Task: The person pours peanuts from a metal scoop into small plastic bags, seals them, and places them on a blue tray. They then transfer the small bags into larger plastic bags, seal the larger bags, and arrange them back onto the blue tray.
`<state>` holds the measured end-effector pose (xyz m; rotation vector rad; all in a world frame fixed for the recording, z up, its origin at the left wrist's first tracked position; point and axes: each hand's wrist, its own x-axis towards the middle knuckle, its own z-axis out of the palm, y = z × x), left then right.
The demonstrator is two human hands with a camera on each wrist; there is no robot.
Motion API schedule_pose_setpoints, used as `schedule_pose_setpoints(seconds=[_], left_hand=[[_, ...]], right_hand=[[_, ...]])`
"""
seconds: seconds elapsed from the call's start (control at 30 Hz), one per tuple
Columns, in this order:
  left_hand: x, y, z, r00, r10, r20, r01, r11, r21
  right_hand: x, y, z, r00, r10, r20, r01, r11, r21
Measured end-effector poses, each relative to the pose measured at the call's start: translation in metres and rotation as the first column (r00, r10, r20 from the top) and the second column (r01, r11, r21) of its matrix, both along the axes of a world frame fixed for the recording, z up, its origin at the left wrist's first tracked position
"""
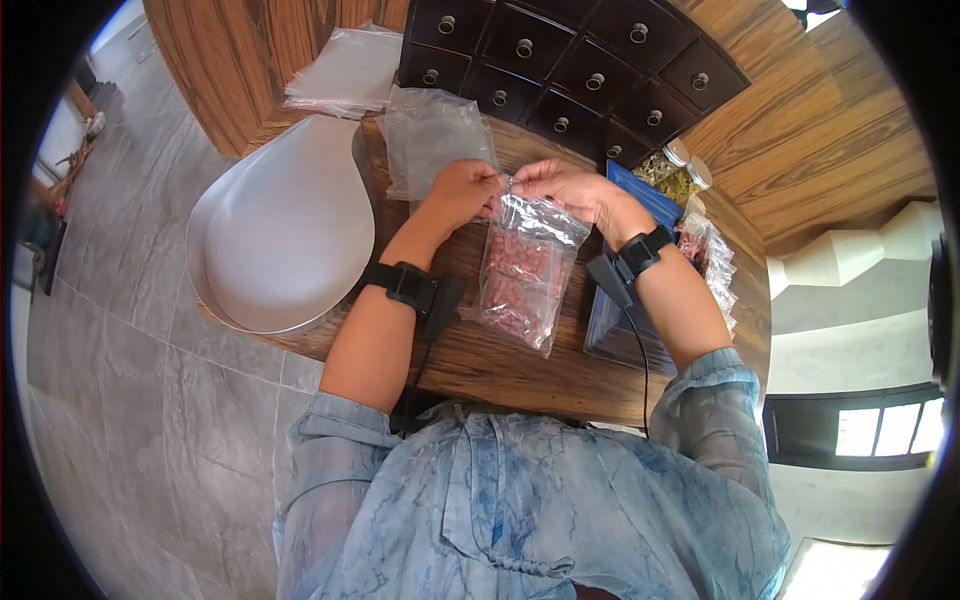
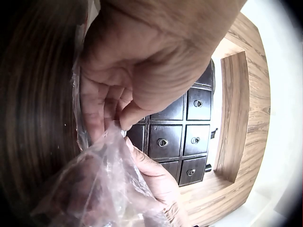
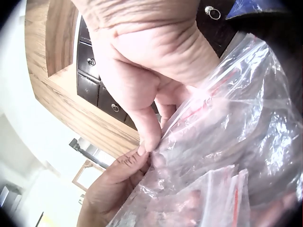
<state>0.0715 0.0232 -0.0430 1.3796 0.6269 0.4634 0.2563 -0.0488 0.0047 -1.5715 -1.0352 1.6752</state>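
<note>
A clear zip bag with small packets of reddish-pink peanuts or beans inside lies near the table's front, its top end lifted toward both hands. My left hand pinches the bag's top edge at the left, thumb against fingers. Right beside it, my right hand pinches the same edge. The thumbs nearly meet in the right wrist view, where the clear plastic spreads below the fingers and a smaller zip bag with a red seal line shows through it.
A pale scoop-shaped tray sits at the left. Flat clear bags and a stack of more bags lie behind. A dark drawer cabinet stands at the back. Lidded jars, a blue box and several small packets are on the right.
</note>
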Motion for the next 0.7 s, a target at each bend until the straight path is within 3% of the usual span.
schedule_pose_setpoints(seconds=[0.3,0.5,0.7], left_hand=[[0.0007,0.0005,-0.0038,0.999,-0.037,0.017,0.036,0.999,0.035],[0.0034,0.0013,-0.0077,0.999,-0.044,0.003,0.043,0.988,0.147],[0.0035,0.0006,-0.0068,0.999,-0.051,0.014,0.049,0.991,0.128]], right_hand=[[0.0022,0.0009,-0.0023,0.999,0.010,-0.053,-0.010,1.000,-0.013],[0.0018,0.0012,-0.0065,0.999,-0.013,-0.044,0.014,1.000,0.007],[-0.0006,-0.0011,-0.0086,0.997,-0.053,-0.054,0.054,0.998,0.011]])
